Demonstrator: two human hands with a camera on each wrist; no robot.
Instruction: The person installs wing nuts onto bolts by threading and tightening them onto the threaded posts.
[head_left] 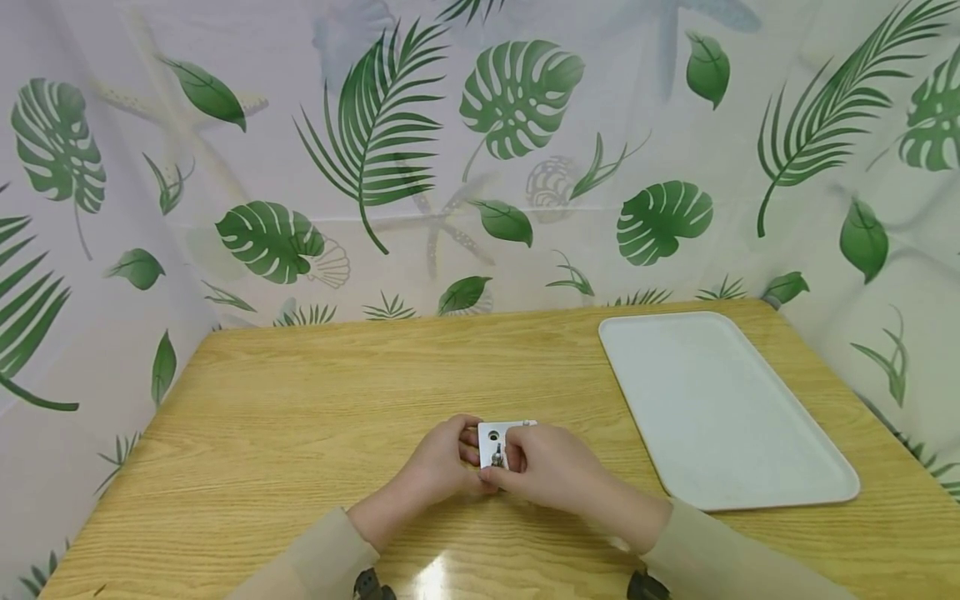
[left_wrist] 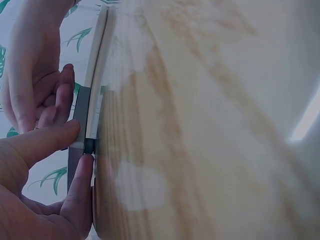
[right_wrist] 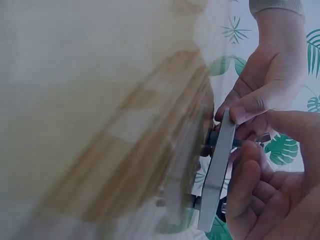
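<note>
A small white square plate (head_left: 487,429) sits low over the table in front of me. My left hand (head_left: 438,458) grips it by its left side, thumb on one face and fingers beneath, as the left wrist view also shows. With curled thumb and forefinger, my right hand (head_left: 555,467) pinches a small metal fastener (head_left: 497,456) standing up from the plate's top. In the right wrist view, a bolt shank (right_wrist: 212,139) pokes out under the plate (right_wrist: 218,170), and another stub (right_wrist: 195,201) shows near its lower end. The right fingers partly hide the plate's top.
A large white tray (head_left: 720,408) lies on the right side of the wooden table (head_left: 300,400). Behind the table and along its sides hangs a leaf-patterned cloth (head_left: 555,250). Dark bands (head_left: 371,583) show near both sleeves.
</note>
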